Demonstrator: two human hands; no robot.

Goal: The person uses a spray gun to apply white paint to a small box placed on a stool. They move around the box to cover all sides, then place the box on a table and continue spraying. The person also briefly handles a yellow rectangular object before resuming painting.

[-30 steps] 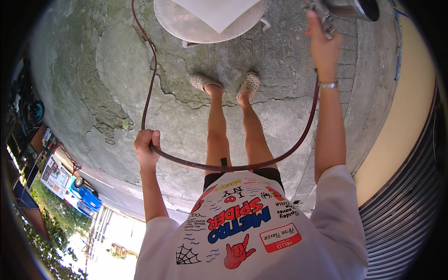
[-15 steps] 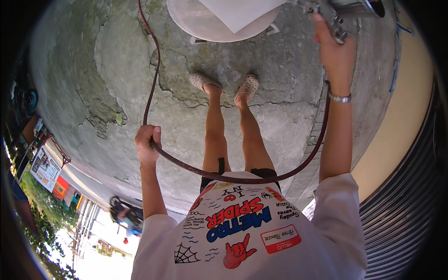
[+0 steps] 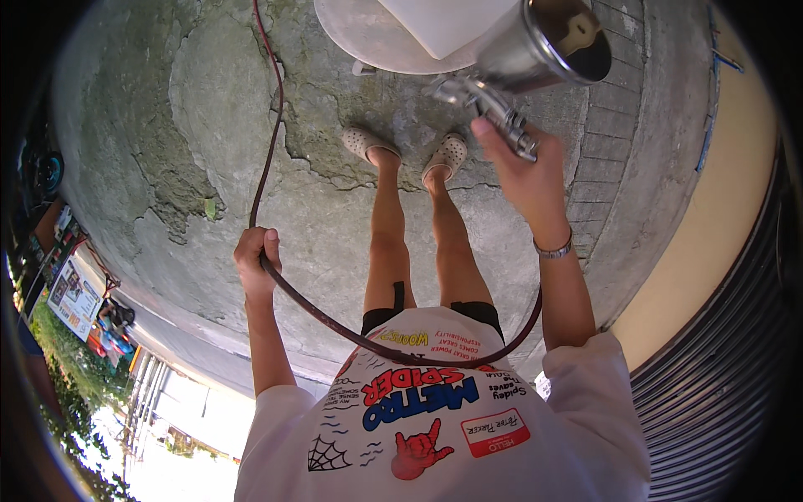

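One spray gun (image 3: 502, 110) on the near right side of the round worktop (image 3: 355, 35)

Left of the worktop and nearer us, our left hand (image 3: 256, 255) is wrapped around a dark red, flexible hose (image 3: 418, 361), which sags across our white printed shirt (image 3: 280, 435) and passes behind our right forearm (image 3: 566, 305); we cannot tell where it ends. The pale worktop carries a smooth white panel (image 3: 447, 21), one corner toward us. On its near side, our perforated beige clogs (image 3: 368, 142) stand on rough, cracked concrete (image 3: 226, 100). At the worktop's near right, our right hand (image 3: 535, 180) is clenched around the spray gun's grip, closer to the worktop than our left hand, the two well apart. The gun's metal body slants, its blurred front pointing left; its shiny cylindrical cup (image 3: 520, 58) overlaps the worktop's right edge in view. Farther right is a ridged dark shutter (image 3: 719, 376).
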